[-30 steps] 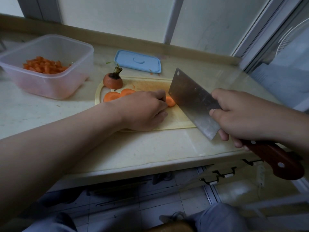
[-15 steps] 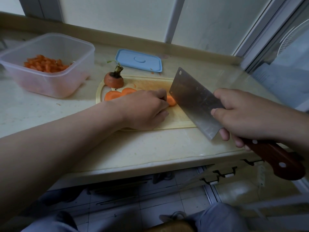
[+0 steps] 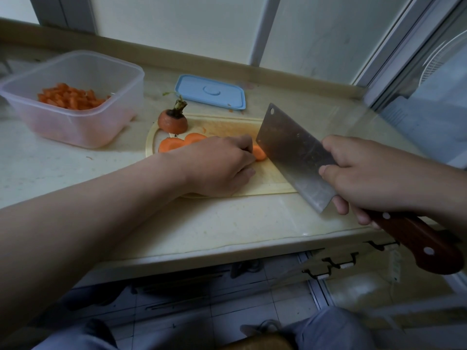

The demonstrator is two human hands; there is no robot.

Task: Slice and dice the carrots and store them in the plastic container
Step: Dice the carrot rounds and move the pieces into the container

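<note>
Dice of carrot [image 3: 70, 99] lie heaped in the clear plastic container [image 3: 83, 127], which stands open at the far left of the pale counter [image 3: 202, 223]. To its right a cream cutting board [image 3: 267, 183] lies flat. On the board's far left corner sits a carrot top [image 3: 173, 121], cut side down and dark stem upward. Just in front of it lie two flat carrot slices [image 3: 177, 142], overlapping each other. Behind the board, near the wall, a blue lid [image 3: 211, 94] lies flat on the counter, well apart from the container.

The left hand [image 3: 217, 165] rests knuckles-up on the middle of the board, its fingers [image 3: 242, 145] curled down and pressed together on a carrot piece [image 3: 259, 152]. Only the orange end of that piece shows past the fingertips.

The cleaver [image 3: 295, 152] stands just beside that exposed end, its broad blade tilted, with the edge down at the board. Whether the edge touches the carrot piece I cannot tell. The right hand [image 3: 374, 178] grips the cleaver where blade meets handle, with the thumb laid on the blade's flat and the other fingers wrapped underneath. The red-brown wooden handle [image 3: 417, 241] juts past the counter's front edge.
</note>
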